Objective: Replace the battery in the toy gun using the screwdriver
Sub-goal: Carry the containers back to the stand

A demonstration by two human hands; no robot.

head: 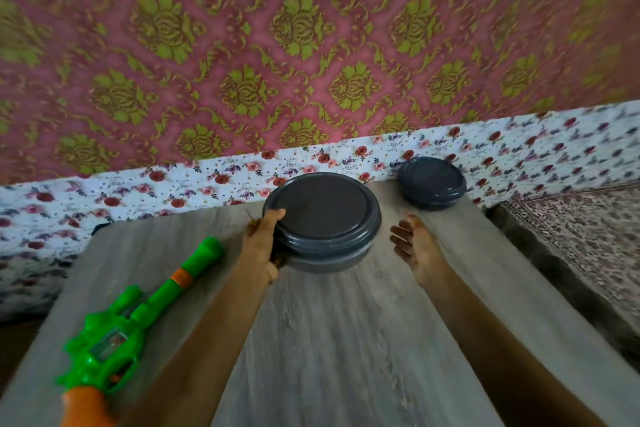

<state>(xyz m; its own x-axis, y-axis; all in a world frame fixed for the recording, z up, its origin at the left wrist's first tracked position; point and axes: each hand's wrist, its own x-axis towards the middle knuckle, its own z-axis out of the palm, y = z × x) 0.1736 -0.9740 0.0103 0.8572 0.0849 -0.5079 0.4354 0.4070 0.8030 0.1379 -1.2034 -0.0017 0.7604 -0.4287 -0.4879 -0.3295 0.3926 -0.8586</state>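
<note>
- Head view: the left hand (263, 243) is gripping the left rim of a large grey container (322, 215) standing on the tabletop (346, 340).
- The right hand (412, 246) is hovering released, fingers spread, just right of it.
- The green toy gun (138, 315) is lying along the tabletop's left side, apart from both hands.

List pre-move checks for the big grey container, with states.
1. Left hand grips large container at its rim: ok.
2. Right hand on the container: not ok, open beside it, apart.
3. Lid seated: ok.
4. Toy gun lies on table, untouched: ok.
5. Screwdriver located: cannot tell, none plainly visible.
6. Small container apart from both hands: ok.
</note>
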